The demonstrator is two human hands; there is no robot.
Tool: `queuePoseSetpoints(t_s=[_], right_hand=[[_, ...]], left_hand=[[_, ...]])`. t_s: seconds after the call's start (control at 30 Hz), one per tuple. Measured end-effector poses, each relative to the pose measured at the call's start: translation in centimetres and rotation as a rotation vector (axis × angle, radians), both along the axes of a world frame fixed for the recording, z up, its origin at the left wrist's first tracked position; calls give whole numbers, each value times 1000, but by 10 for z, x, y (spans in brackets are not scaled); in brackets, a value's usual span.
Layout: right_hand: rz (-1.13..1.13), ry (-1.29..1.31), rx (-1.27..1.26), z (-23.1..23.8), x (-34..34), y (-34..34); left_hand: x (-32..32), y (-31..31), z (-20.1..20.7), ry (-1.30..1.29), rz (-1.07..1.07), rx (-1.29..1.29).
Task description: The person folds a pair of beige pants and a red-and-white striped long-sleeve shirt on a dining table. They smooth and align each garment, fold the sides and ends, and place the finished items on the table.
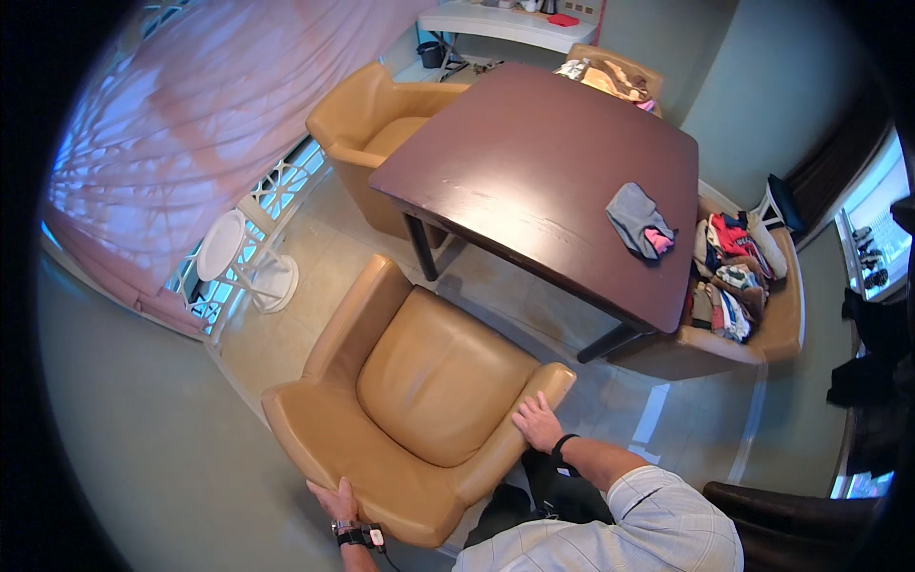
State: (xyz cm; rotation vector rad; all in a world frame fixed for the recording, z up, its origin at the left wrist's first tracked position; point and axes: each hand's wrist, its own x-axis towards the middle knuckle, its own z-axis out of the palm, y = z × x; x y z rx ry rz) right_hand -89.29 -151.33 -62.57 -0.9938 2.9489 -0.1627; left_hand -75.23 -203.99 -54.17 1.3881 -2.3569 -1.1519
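Note:
A tan leather armchair stands right in front of me, its seat facing the dark table. My left hand grips the outer edge of its backrest, fingers partly hidden behind it. On the right armrest, my right hand is wrapped over the top, its fingertips on the inner side. The dark reddish-brown table is just beyond the armchair. A crumpled grey-blue cloth with a pink patch lies at its right side.
A second tan armchair is at the table's left. Folded clothes fill an armchair at the right; more clothes lie on a far chair. A small white round stand is beside the pink curtain. A white desk is at the back.

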Motion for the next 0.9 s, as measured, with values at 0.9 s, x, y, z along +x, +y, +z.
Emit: queuePoseSetpoints(t_s=[0.9], right_hand=[[-1212,-458,-525,20,50,357]], left_hand=[[-49,176,28,-122,-50,-521]])
